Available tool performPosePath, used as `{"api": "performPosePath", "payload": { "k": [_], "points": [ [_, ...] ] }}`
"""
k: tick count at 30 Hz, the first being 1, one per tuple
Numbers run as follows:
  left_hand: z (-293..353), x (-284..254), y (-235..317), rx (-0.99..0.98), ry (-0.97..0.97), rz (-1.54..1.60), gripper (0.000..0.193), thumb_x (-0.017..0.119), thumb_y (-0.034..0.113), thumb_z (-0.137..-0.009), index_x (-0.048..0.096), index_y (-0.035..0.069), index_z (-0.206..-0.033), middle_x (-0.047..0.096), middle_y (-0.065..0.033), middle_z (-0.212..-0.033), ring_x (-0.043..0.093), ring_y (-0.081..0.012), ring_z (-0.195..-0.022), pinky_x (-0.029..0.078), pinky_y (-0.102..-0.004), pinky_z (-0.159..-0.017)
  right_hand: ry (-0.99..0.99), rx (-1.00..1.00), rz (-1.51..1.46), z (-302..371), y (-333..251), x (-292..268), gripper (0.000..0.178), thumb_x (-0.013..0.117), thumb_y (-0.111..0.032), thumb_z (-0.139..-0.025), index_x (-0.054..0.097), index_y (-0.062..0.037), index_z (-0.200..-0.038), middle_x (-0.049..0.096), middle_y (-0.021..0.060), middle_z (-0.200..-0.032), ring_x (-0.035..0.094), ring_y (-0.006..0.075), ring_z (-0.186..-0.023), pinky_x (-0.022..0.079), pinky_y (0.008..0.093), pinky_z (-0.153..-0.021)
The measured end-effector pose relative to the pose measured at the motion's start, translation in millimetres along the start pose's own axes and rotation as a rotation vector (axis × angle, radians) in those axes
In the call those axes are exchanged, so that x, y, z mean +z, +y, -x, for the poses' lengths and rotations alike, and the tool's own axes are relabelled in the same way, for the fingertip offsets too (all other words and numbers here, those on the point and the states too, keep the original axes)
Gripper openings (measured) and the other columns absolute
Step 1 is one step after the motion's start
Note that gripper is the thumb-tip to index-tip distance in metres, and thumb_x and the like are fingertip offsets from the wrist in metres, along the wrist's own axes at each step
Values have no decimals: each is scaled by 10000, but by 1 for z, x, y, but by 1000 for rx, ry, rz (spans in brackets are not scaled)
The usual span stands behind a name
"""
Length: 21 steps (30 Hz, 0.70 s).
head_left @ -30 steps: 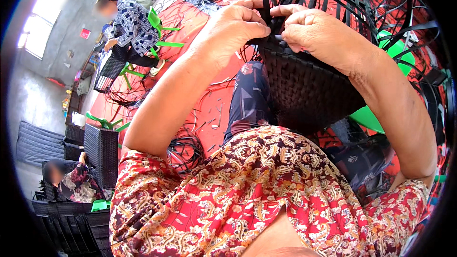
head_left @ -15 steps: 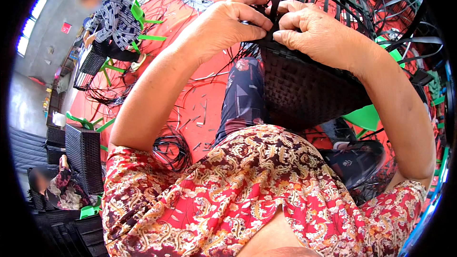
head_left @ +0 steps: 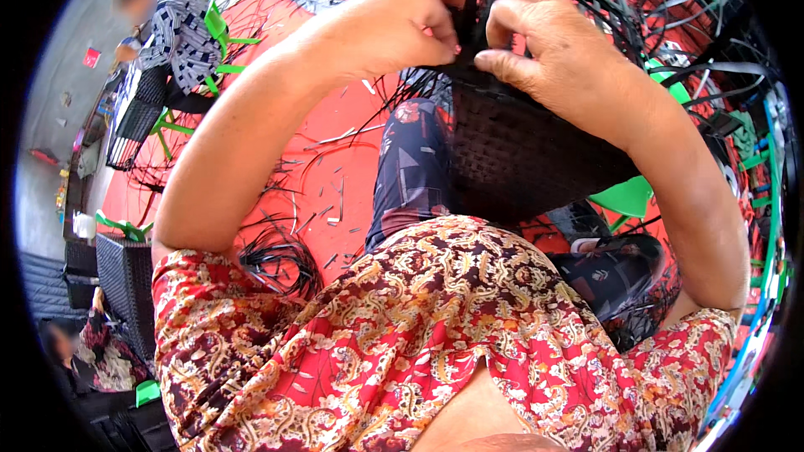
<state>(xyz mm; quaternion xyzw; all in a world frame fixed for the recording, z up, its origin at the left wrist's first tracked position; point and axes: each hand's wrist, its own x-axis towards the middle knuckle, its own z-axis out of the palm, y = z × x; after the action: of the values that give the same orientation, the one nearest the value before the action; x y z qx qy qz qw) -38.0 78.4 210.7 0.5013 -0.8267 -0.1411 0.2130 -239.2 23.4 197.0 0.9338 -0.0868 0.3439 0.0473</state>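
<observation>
A dark woven basket (head_left: 528, 146) leans tilted before me, its near side a tight weave of flat black plastic strips. At its upper left corner a wide black strip (head_left: 471, 12) stands up between my two hands. My left hand (head_left: 423, 23) is closed at that corner, fingers curled against the strip, their tips partly hidden. From the other side my right hand (head_left: 548, 42) bends its fingers onto the same strip, with the thumb lower, by the basket's rim. Dark strips and shadow hide the exact grip of both hands.
Loose black strips (head_left: 703, 75) fan out beyond the basket. A strip coil (head_left: 280, 259) and cut scraps lie on the red floor (head_left: 335, 176). A green chair (head_left: 628, 198) shows behind the basket. Two people sit at the left, one beside a black woven piece (head_left: 138, 113).
The view has shifted a little. My right fingers have lifted and spread from the rim, index finger now higher along the strip. My left hand has curled tighter at the corner.
</observation>
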Motion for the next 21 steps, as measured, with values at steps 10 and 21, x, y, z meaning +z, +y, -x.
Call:
{"api": "performPosePath", "payload": {
  "k": [10,21],
  "points": [
    [80,-23,-30,-12,54,-261,121,575,5,-784,567,-23,-902,572,-143,-1096,522,-268,-1107,403,-351,-940,472,490,-264,108,-76,-107,123,479,-30,-916,579,27,-873,617,170,-1015,579,211,-935,449,329,-856],
    [55,1,50,187,576,-545,262,632,160,-832,632,50,-1070,594,-127,-1187,582,-272,-1059,436,-369,-932,181,435,327,119,-54,-26,378,708,-129,-743,599,-11,-1085,565,124,-1034,537,304,-874,451,381,-792]
  ]
}}
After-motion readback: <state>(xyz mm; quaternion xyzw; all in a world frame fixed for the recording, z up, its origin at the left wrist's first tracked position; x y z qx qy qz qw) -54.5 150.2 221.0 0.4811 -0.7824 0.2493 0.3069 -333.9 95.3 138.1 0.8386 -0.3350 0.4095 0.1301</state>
